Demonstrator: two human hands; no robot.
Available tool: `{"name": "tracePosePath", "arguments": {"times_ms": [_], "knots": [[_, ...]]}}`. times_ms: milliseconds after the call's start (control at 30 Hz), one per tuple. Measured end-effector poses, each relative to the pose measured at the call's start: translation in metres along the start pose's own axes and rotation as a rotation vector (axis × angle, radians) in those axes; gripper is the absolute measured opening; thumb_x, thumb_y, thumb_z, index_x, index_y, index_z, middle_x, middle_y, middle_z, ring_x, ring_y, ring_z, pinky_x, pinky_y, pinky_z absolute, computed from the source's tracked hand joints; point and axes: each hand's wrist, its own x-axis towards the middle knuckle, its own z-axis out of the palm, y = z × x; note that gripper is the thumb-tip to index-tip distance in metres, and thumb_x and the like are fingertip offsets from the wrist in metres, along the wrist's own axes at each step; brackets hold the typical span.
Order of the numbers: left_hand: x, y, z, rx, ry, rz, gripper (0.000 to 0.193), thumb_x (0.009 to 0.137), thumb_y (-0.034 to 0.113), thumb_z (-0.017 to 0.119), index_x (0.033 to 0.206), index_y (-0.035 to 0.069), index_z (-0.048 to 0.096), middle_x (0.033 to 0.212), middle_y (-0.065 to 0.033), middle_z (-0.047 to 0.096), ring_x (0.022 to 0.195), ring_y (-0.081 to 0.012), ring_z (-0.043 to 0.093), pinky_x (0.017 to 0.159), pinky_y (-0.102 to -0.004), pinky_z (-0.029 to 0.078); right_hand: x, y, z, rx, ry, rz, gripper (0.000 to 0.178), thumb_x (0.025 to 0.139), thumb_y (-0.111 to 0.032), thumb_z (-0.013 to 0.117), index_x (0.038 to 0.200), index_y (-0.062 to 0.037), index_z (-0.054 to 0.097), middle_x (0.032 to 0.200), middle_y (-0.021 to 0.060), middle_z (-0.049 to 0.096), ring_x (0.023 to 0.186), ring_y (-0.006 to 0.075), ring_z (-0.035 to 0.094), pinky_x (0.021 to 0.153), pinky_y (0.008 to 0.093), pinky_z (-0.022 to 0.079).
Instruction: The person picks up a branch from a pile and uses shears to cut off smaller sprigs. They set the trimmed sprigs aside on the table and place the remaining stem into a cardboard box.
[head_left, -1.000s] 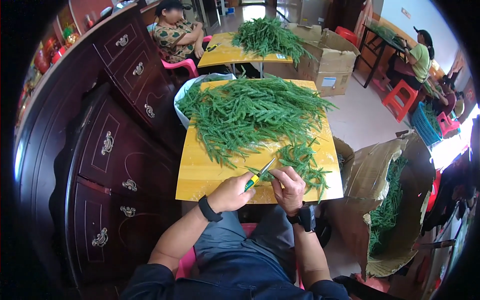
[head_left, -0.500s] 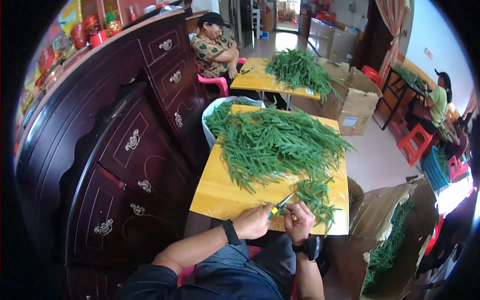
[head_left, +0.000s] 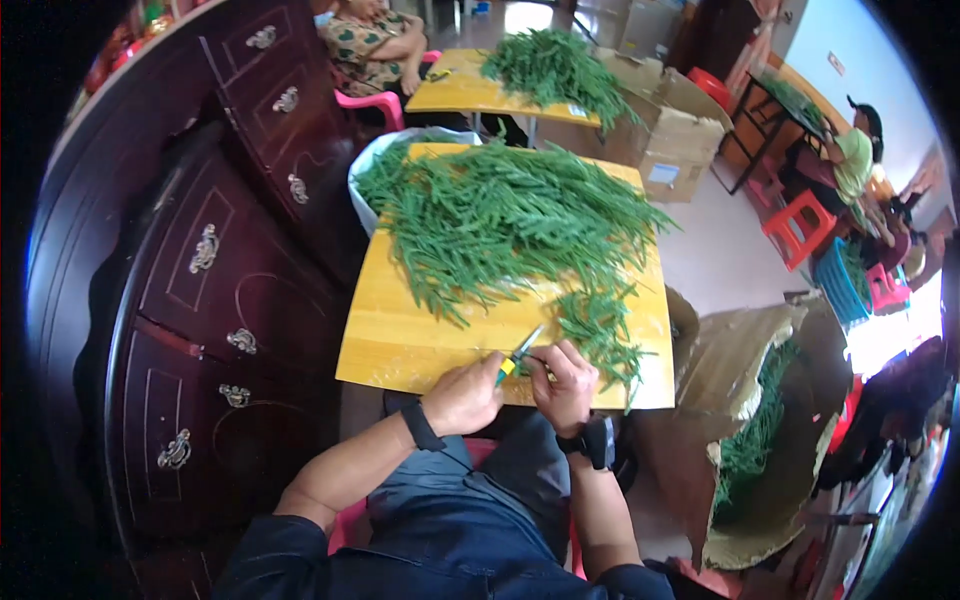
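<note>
My left hand grips a small pair of cutters with green and yellow handles, blades pointing up and right. My right hand is closed on a thin green sprig right at the blades. Both hands rest at the near edge of a yellow wooden table. A small heap of cut green sprigs lies just right of my right hand. A large pile of long green leafy stems covers the far half of the table.
A dark carved wooden cabinet stands close on the left. An open cardboard box with green stems sits at my right. A white bag hangs at the table's far left. Other people sit at a second yellow table and far right.
The view has swung, so the table sits more to the right and closer. My hands stay together at the table's near edge with the cutters and sprig.
</note>
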Motion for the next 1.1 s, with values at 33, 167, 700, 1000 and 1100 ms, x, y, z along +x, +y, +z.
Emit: {"name": "tracePosePath", "arguments": {"times_ms": [33, 167, 700, 1000, 1100], "knots": [[-0.0009, -0.0013, 0.0014, 0.000, 0.024, 0.008, 0.035, 0.086, 0.013, 0.056, 0.115, -0.004, 0.045, 0.096, -0.0324, 0.061, 0.093, -0.0507, 0.059, 0.080, -0.0565, 0.047, 0.0006, 0.0010, 0.0009, 0.023, -0.004, -0.011, 0.012, 0.075, -0.001, 0.071, 0.084, -0.0076, 0.066, 0.071, 0.0091, 0.059, 0.062, 0.0287, 0.061, 0.053, 0.0373, 0.047], [-0.0036, 0.0004, 0.0021, -0.010, 0.067, 0.029, 0.035, 0.087, 0.013, 0.057, 0.115, -0.004, 0.045, 0.094, -0.0324, 0.061, 0.091, -0.0511, 0.059, 0.078, -0.0572, 0.046, -0.0014, 0.0001, -0.0017, 0.035, -0.018, -0.013, 0.012, 0.075, -0.002, 0.071, 0.085, -0.0081, 0.067, 0.072, 0.0088, 0.059, 0.062, 0.0286, 0.061, 0.053, 0.0374, 0.047], [0.0040, 0.0011, 0.0031, -0.006, 0.051, 0.051, 0.037, 0.085, 0.010, 0.056, 0.117, -0.004, 0.043, 0.100, -0.0317, 0.061, 0.096, -0.0498, 0.058, 0.081, -0.0555, 0.046, -0.0016, 0.0031, -0.0033, 0.010, -0.003, 0.016, 0.012, 0.075, -0.004, 0.073, 0.084, -0.0084, 0.066, 0.072, 0.0081, 0.059, 0.063, 0.0288, 0.061, 0.054, 0.0378, 0.047], [0.0004, -0.0040, 0.0072, -0.034, 0.062, 0.068, 0.033, 0.086, 0.012, 0.058, 0.112, -0.004, 0.044, 0.095, -0.0322, 0.060, 0.094, -0.0514, 0.057, 0.079, -0.0557, 0.045, -0.0034, 0.0046, -0.0044, 0.078, -0.107, 0.081, 0.011, 0.076, -0.006, 0.072, 0.084, -0.0076, 0.066, 0.073, 0.0089, 0.061, 0.064, 0.0294, 0.062, 0.054, 0.0375, 0.048], [0.0027, -0.0059, 0.0081, -0.042, 0.064, 0.059, 0.034, 0.086, 0.012, 0.058, 0.113, -0.004, 0.044, 0.094, -0.0325, 0.060, 0.093, -0.0516, 0.057, 0.078, -0.0560, 0.046, -0.0030, 0.0073, -0.0027, 0.097, -0.099, 0.105, 0.009, 0.077, -0.006, 0.072, 0.084, -0.0074, 0.066, 0.074, 0.0090, 0.061, 0.064, 0.0296, 0.062, 0.055, 0.0376, 0.048]]}}
